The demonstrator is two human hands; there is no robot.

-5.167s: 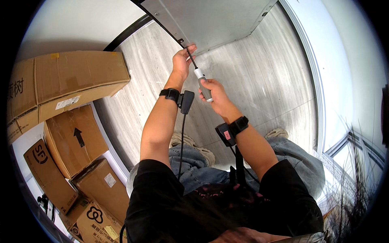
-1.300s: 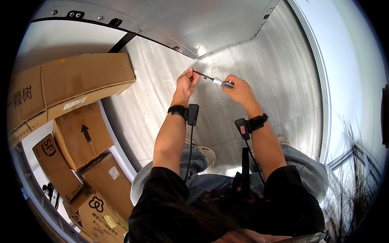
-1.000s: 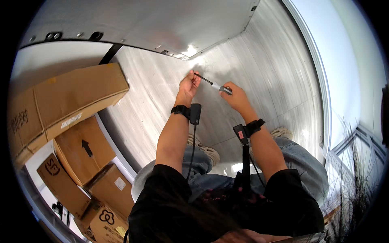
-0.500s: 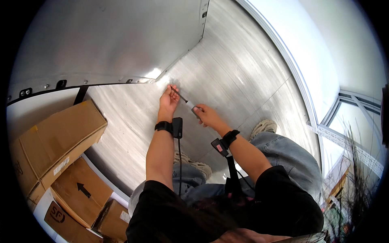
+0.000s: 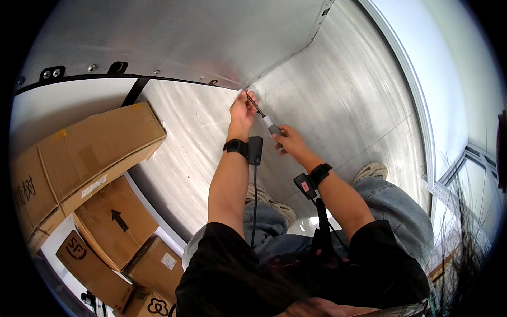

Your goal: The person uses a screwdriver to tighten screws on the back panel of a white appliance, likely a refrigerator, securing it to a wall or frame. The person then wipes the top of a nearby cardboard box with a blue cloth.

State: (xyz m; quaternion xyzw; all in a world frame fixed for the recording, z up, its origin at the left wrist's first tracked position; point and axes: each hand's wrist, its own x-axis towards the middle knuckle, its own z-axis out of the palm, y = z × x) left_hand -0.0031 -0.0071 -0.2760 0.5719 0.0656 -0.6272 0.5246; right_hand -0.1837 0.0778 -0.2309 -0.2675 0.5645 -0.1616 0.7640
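A screwdriver (image 5: 266, 121) with a thin dark shaft and a grey handle points up toward the seam between two silvery metal panels (image 5: 338, 95). My right hand (image 5: 288, 141) is closed on its handle. My left hand (image 5: 242, 112) pinches the shaft near the tip, right at the dark edge strip (image 5: 174, 79) of the upper panel. Both wrists carry black bands with small black devices and hanging cables.
Brown cardboard boxes (image 5: 90, 158) are stacked at the left, several more below them. Dark brackets and screws (image 5: 53, 72) sit along the panel edge at upper left. My knees in blue jeans (image 5: 391, 206) and light shoes (image 5: 372, 170) show below.
The view has swung so the panel seam now lies higher and more central. Both hands stay on the screwdriver, its tip now up at the corner of the seam.
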